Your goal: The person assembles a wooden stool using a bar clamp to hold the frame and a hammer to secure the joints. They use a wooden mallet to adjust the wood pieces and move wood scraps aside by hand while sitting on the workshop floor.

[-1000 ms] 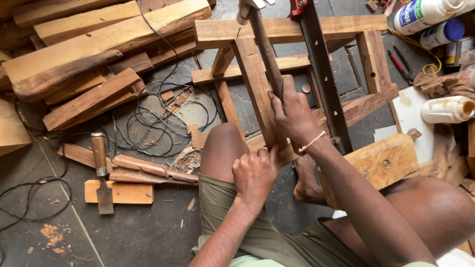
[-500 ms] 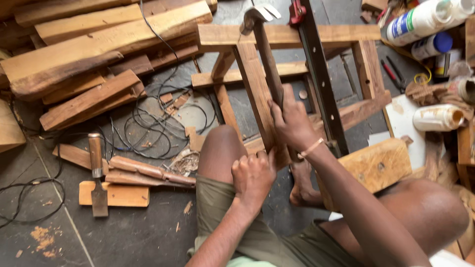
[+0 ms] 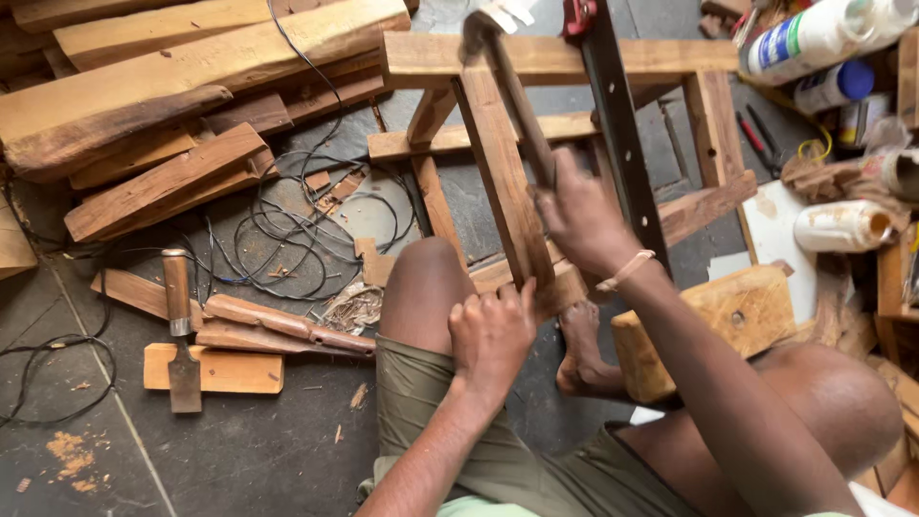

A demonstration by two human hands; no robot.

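Right hand [image 3: 579, 215] clamped on hammer [image 3: 507, 91] handle, raised over wooden frame [image 3: 498, 182] on floor; left hand [image 3: 490, 330] curled, bracing rail. We judge frame stiff, heavy — hold by rails.

The scene is seen through a single head-worn view, aimed steeply down from above at the floor [image 3: 239, 460]. The wearer's own knees and forearms are taken in close at the near edge; the wooden frame [image 3: 536, 59] is reached at the far edge
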